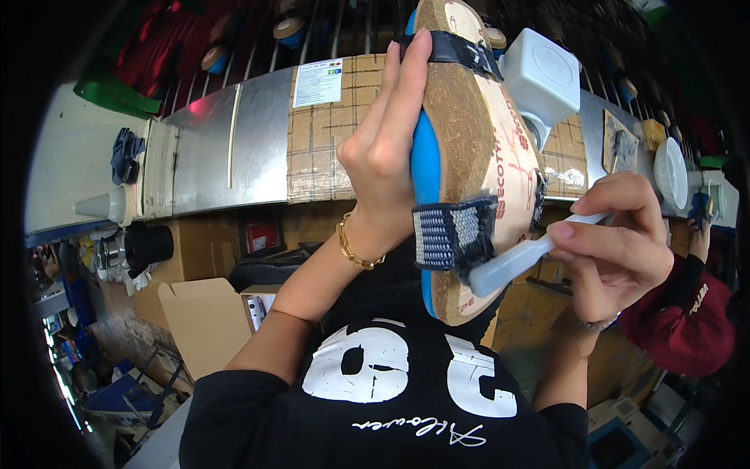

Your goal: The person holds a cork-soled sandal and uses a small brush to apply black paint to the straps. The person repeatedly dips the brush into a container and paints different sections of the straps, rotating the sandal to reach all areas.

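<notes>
Upright in front of me is a sandal [469, 156] on a blue shoe last [426, 160], its pale, printed underside with a brown border toward the right. My left hand [383, 148] grips it from the left, fingers by the upper black strap. Lower down, a woven blue-and-grey strap [453, 234] is folded over the edge, with dark smears at its end. My right hand [617, 242] pinches a white plastic brush [512, 262] between thumb and fingers. The brush's broad end meets the sandal's underside beside this strap; any bristles are hidden.
A metal bench [262, 148] with taped cardboard [316, 133] spans ahead. Behind the sandal is a white plastic container [547, 74]; a white bowl [670, 172] stands farther right. Rods carrying more lasts [289, 31] lie beyond. A person in dark red [680, 320] is at right.
</notes>
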A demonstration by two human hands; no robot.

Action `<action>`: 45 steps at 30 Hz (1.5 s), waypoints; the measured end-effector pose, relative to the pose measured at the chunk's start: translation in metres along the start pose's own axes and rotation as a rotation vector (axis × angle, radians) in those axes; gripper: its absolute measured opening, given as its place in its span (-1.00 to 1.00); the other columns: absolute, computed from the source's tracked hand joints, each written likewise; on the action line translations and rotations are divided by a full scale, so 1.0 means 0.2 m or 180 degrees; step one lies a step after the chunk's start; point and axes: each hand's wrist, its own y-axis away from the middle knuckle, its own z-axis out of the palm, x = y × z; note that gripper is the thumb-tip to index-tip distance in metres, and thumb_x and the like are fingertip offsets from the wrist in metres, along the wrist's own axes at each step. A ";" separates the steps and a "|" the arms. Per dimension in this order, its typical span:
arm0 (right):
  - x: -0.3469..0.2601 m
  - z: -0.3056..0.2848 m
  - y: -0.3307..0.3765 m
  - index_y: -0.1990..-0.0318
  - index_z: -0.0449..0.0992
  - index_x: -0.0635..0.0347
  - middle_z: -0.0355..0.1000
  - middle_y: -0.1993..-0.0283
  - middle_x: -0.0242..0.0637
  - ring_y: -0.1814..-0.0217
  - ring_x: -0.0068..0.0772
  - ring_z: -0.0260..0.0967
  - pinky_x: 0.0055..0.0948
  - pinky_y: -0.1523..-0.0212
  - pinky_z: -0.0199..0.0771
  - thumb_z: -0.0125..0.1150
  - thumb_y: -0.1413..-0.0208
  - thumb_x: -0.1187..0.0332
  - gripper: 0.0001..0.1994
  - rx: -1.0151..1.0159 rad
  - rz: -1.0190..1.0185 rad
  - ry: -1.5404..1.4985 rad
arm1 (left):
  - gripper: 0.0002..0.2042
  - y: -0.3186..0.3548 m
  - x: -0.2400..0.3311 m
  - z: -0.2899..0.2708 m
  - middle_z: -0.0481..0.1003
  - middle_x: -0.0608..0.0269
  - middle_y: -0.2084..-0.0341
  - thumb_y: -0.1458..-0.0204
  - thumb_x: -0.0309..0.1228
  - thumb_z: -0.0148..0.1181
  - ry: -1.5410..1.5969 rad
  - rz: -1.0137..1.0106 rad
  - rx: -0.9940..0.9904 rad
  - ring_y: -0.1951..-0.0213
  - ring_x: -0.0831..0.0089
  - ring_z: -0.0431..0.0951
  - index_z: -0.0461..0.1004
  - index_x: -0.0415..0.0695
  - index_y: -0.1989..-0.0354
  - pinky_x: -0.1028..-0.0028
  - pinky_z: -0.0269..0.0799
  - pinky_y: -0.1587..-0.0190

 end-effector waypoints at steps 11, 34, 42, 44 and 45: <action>0.01 0.09 0.04 0.27 0.75 0.22 0.45 0.35 -0.28 0.34 -0.51 0.35 -0.59 0.31 0.29 0.44 0.24 0.61 -0.73 0.0507 0.0504 -0.0230 | -0.19 0.00 -0.04 -0.01 0.65 0.09 0.12 0.04 -0.41 0.46 0.0488 -0.0424 -0.0293 0.19 0.44 0.70 0.19 -0.20 -0.42 0.50 0.66 0.19; -0.19 0.21 0.11 0.31 0.78 -0.14 0.44 0.33 -0.44 0.39 -0.47 0.37 -0.47 0.26 0.24 0.49 0.41 0.54 -0.62 0.0482 -0.0132 0.0751 | -0.24 -0.02 -0.15 0.03 0.68 0.13 0.19 0.08 -0.40 0.49 -0.0032 -0.0386 0.0167 0.24 0.54 0.69 0.32 -0.22 -0.36 0.54 0.62 0.23; -0.13 0.18 0.11 0.31 0.78 -0.16 0.46 0.34 -0.45 0.36 -0.50 0.35 -0.47 0.26 0.21 0.45 0.46 0.51 -0.59 0.0473 -0.0286 0.0439 | -0.30 0.02 -0.17 0.01 0.67 0.09 0.23 0.05 -0.46 0.42 0.0691 -0.0903 -0.0279 0.34 0.51 0.66 0.34 -0.15 -0.36 0.50 0.57 0.27; -0.11 0.18 0.10 0.32 0.79 -0.19 0.45 0.34 -0.48 0.37 -0.51 0.35 -0.48 0.27 0.18 0.42 0.47 0.51 -0.59 0.0604 0.0140 0.0570 | -0.32 0.03 -0.17 0.02 0.68 0.12 0.37 0.08 -0.45 0.43 0.0862 -0.1162 -0.0287 0.51 0.60 0.60 0.41 -0.08 -0.33 0.52 0.47 0.44; -0.11 0.17 0.10 0.33 0.79 -0.20 0.45 0.35 -0.50 0.37 -0.51 0.35 -0.48 0.27 0.16 0.41 0.48 0.51 -0.59 0.0584 0.0351 0.0744 | -0.32 0.04 -0.18 0.02 0.68 0.14 0.38 0.08 -0.45 0.42 0.1027 -0.1417 -0.0387 0.51 0.62 0.59 0.41 -0.06 -0.33 0.53 0.47 0.44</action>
